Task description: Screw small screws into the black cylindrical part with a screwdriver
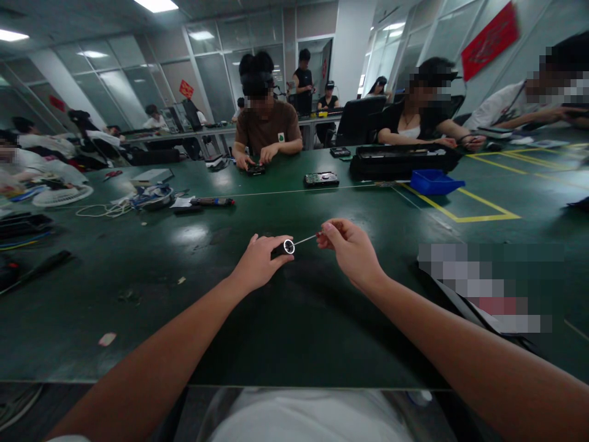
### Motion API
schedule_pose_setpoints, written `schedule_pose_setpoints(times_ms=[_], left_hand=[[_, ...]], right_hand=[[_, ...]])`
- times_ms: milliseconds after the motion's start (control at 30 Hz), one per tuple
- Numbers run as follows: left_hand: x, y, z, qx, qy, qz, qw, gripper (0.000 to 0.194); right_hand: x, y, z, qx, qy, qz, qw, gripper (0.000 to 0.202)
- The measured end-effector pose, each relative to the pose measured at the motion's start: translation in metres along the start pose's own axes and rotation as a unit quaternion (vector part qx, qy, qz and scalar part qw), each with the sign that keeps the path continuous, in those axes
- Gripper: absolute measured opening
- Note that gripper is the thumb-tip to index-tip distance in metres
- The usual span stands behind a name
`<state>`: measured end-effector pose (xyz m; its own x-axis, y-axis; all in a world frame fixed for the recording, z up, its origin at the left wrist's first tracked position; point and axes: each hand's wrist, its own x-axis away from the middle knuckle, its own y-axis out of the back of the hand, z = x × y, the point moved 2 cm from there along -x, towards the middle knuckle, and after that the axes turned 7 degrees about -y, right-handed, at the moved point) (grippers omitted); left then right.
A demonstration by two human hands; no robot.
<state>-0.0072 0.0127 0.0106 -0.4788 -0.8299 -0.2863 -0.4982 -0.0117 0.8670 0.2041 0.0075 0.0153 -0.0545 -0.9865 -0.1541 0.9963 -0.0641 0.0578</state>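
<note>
My left hand (258, 261) grips a small black handle (279, 250) with a silver ring at its end (289, 247), held a little above the green table (276, 319). A thin metal rod (305, 240) runs from the ring to my right hand (350, 248), whose fingertips pinch its far end. Both hands hover close together over the middle of the table.
A blue bin (435, 182) and a long black case (402, 161) lie at the far right, a black device (321, 179) at the centre back. Cables and tools (147, 199) clutter the far left. Several people sit across the table. Yellow tape lines (478, 209) mark the right side.
</note>
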Motion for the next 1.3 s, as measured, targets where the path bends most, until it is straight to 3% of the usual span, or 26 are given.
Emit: schedule_pose_setpoints(times_ms=[133,333,533,733,867,1000,1133,1300], left_hand=[[0.001,0.001,0.0,0.01,-0.005,-0.004,1.0,0.043],[0.002,0.0,0.002,0.015,-0.002,-0.001,1.0,0.042],[0.002,0.0,0.001,0.012,0.001,0.006,1.0,0.041],[0.002,0.001,0.001,0.008,-0.002,-0.001,1.0,0.041],[0.002,0.001,0.002,0.006,-0.005,-0.01,1.0,0.04],[0.002,0.002,0.001,0.008,-0.006,-0.012,1.0,0.041],[0.002,0.002,0.0,0.012,-0.012,-0.001,1.0,0.039],[0.002,0.001,0.001,0.008,-0.005,0.0,1.0,0.041]], right_hand=[[0.003,0.002,0.008,0.022,-0.004,-0.003,1.0,0.028],[0.009,0.006,0.021,0.209,0.032,-0.026,0.977,0.036],[0.013,0.002,0.022,0.219,0.094,0.03,0.971,0.013],[0.012,0.002,0.022,0.248,0.078,0.026,0.965,0.031],[0.012,0.001,0.02,0.242,0.104,0.036,0.964,0.023],[0.013,0.001,0.021,0.241,0.086,0.039,0.966,0.023],[0.013,0.002,0.024,0.274,0.084,0.043,0.957,0.032],[0.015,0.002,0.023,0.236,0.096,0.05,0.966,0.023]])
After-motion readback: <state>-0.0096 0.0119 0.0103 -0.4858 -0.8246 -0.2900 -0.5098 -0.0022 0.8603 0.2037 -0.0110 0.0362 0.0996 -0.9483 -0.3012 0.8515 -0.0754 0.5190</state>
